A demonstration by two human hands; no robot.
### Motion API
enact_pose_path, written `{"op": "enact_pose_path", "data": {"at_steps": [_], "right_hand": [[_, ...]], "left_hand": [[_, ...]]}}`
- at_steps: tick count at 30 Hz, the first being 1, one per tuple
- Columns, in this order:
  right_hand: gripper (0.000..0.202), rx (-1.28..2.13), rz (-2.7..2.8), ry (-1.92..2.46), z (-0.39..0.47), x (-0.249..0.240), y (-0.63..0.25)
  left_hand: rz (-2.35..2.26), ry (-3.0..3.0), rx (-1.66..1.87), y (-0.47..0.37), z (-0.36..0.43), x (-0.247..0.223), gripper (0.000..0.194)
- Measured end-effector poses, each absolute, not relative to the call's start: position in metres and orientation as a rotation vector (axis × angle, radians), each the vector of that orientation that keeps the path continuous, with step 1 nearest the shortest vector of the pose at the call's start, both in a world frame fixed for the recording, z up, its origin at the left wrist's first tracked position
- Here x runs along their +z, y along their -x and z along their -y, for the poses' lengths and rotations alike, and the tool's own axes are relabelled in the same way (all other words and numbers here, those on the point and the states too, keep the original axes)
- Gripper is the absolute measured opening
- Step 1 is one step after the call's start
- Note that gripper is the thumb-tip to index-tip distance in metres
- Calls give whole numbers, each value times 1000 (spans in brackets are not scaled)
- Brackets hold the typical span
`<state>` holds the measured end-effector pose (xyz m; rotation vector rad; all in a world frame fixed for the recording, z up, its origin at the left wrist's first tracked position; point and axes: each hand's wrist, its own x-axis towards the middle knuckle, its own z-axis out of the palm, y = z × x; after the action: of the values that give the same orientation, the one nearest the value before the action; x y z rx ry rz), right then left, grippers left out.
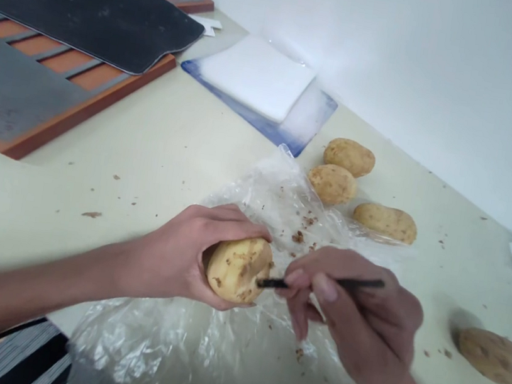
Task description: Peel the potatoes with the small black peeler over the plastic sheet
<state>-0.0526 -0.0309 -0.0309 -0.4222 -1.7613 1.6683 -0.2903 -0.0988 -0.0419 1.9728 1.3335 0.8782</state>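
Pale surface (214, 116) under everything, dotted with brown crumbs (298, 237); left of the plastic sheet (140, 341) lies an orange-edged board (33, 116); over the sheet, the left hand (181, 251) has its fingers curled wide round a potato (233, 268), and too loose a hold could let it twist or drop; the right hand (361, 321) has its fingers pinched on a thin dark stick (369, 283), tip at the potato's right side; pressed too hard, it could skid into the left fingers; by the sheet's far edge, a tug on the plastic could shift the long potato (385, 222); right of the sheet, a bump could roll the lone potato (497, 358).
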Motion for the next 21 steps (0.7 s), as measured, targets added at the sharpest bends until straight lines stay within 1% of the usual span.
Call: {"op": "enact_pose_path", "data": {"at_steps": [3,6,8,11,14,17,21], "right_hand": [[21,1723,1821,367,31,-32,53],[21,1557,1809,512,23,-33,52],[22,1517,1770,584,21,-31,51],[25,1643,1757,465,29,-27,51],[21,1663,1844,422,40,-27,52],[19,1588,1870,477,42,-30,50],[21,1463,1873,671,44,-26,45]], "left_hand": [[-1364,-1973,853,290,99,-42,67],[-1356,-1962,839,292,100,-44,69],[-1351,-1959,828,293,100,-45,73],[-1345,-1967,834,293,99,-47,73],[-1335,-1976,851,293,98,-48,72],[-1347,-1966,890,293,97,-50,72],[-1380,-1951,864,292,100,-48,69]]}}
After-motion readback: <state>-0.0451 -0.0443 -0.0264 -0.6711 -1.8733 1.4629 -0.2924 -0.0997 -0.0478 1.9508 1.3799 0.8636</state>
